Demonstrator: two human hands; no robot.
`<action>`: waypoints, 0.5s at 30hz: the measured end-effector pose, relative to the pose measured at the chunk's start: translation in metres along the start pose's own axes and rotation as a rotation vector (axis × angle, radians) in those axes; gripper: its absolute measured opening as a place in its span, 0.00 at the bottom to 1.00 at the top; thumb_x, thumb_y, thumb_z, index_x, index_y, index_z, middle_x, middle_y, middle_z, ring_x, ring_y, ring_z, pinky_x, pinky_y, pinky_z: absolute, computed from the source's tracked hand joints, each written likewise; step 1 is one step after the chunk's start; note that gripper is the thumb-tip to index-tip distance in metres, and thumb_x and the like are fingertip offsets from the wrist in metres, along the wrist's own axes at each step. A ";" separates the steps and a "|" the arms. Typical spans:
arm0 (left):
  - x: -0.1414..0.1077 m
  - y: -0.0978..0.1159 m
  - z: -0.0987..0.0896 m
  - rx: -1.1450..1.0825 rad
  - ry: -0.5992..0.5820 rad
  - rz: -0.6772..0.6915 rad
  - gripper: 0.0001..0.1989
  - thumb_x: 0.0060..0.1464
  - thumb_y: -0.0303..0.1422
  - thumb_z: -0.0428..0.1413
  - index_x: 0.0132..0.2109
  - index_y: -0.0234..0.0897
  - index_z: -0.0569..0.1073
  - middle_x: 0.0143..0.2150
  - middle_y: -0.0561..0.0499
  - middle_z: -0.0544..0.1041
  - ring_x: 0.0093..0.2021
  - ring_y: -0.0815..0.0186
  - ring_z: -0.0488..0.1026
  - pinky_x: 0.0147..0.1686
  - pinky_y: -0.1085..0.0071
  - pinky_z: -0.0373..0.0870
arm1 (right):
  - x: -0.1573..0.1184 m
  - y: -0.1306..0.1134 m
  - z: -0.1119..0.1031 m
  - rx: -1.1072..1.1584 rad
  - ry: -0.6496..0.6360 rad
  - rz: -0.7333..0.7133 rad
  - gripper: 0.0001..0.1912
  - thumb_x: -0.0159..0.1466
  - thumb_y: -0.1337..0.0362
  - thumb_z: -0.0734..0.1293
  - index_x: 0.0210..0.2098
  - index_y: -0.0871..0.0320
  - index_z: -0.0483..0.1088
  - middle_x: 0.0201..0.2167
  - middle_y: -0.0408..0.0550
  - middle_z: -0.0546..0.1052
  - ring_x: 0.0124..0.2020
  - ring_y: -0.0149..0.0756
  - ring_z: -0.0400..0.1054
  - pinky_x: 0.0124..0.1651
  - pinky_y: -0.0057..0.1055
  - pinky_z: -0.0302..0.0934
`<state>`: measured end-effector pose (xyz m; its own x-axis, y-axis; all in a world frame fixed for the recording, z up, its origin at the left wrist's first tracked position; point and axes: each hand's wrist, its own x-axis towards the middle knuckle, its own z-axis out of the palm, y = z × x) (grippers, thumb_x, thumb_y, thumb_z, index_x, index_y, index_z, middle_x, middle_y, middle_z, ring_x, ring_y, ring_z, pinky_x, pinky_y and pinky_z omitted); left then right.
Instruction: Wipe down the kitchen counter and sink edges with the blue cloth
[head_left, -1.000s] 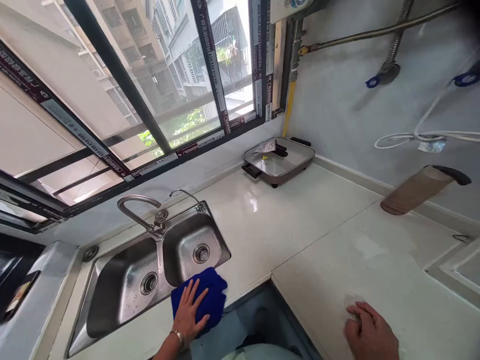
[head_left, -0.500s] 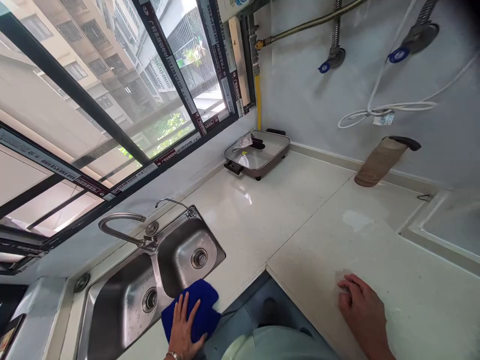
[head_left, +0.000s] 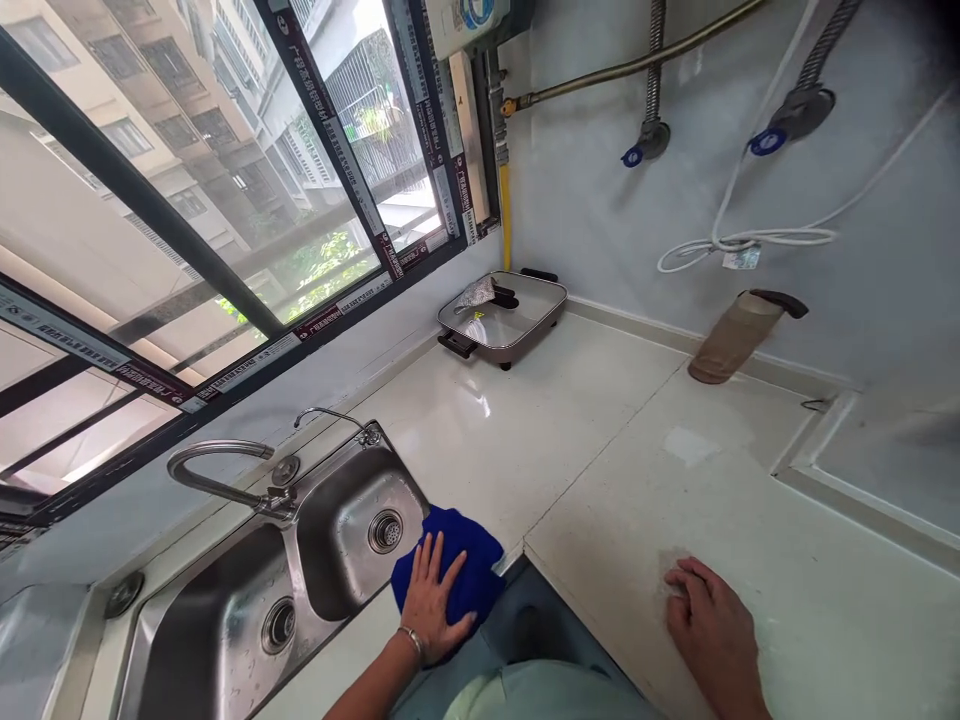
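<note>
My left hand (head_left: 435,600) lies flat with fingers spread on a blue cloth (head_left: 474,575), pressing it over the counter's front edge beside the sink. Part of the cloth hangs past that edge. My right hand (head_left: 709,625) rests on the countertop (head_left: 600,545) at the right, its fingers curled in, with nothing visible in them. The double steel sink (head_left: 294,580) is just left of the cloth, and the cloth's left side is close to the right basin's rim.
A curved faucet (head_left: 221,465) and a thin spout (head_left: 334,412) stand behind the sink. An electric pan with a glass lid (head_left: 504,315) sits in the far corner. A brown cylindrical container with a dark handle (head_left: 731,340) stands by the wall. White cable (head_left: 742,240) hangs above.
My left hand has slid the blue cloth to the right and away from me, along the counter's front edge. My right hand stays about where it was. The view has shifted slightly.
</note>
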<state>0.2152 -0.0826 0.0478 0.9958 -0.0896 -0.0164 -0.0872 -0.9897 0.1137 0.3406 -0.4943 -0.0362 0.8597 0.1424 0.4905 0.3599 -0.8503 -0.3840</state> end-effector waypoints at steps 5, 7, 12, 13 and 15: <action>0.055 0.017 0.006 -0.039 0.037 0.037 0.40 0.57 0.46 0.54 0.71 0.50 0.45 0.76 0.44 0.26 0.74 0.37 0.37 0.67 0.33 0.52 | 0.004 -0.006 -0.001 -0.036 -0.005 0.006 0.09 0.63 0.67 0.57 0.39 0.58 0.66 0.48 0.58 0.71 0.47 0.45 0.68 0.47 0.42 0.64; 0.079 0.023 0.009 -0.051 0.043 0.043 0.39 0.57 0.44 0.54 0.70 0.52 0.45 0.76 0.44 0.27 0.74 0.38 0.37 0.67 0.33 0.52 | 0.005 -0.008 -0.001 -0.056 0.004 0.011 0.09 0.62 0.68 0.56 0.39 0.58 0.66 0.49 0.58 0.71 0.47 0.45 0.68 0.47 0.42 0.64; 0.137 0.040 0.016 -0.109 0.069 -0.016 0.38 0.57 0.41 0.56 0.70 0.54 0.49 0.77 0.44 0.31 0.74 0.38 0.37 0.68 0.34 0.50 | 0.006 -0.011 -0.003 -0.081 -0.025 0.036 0.08 0.62 0.70 0.57 0.39 0.57 0.66 0.50 0.57 0.70 0.49 0.45 0.67 0.48 0.42 0.63; 0.147 0.042 0.018 -0.124 0.083 -0.035 0.37 0.57 0.42 0.55 0.70 0.54 0.50 0.77 0.44 0.32 0.74 0.37 0.38 0.68 0.34 0.50 | 0.006 -0.012 -0.003 -0.080 -0.034 0.038 0.08 0.62 0.70 0.57 0.39 0.57 0.65 0.50 0.57 0.70 0.50 0.45 0.66 0.47 0.42 0.63; 0.166 0.046 0.021 -0.150 0.112 -0.069 0.36 0.57 0.43 0.55 0.69 0.53 0.52 0.77 0.45 0.35 0.74 0.37 0.38 0.68 0.33 0.50 | 0.006 -0.013 -0.004 -0.078 -0.046 0.044 0.09 0.62 0.70 0.57 0.39 0.57 0.65 0.50 0.57 0.70 0.50 0.45 0.66 0.47 0.41 0.63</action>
<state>0.3755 -0.1458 0.0294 0.9968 -0.0010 0.0800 -0.0220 -0.9645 0.2631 0.3397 -0.4844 -0.0246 0.8903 0.1257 0.4376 0.2940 -0.8927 -0.3416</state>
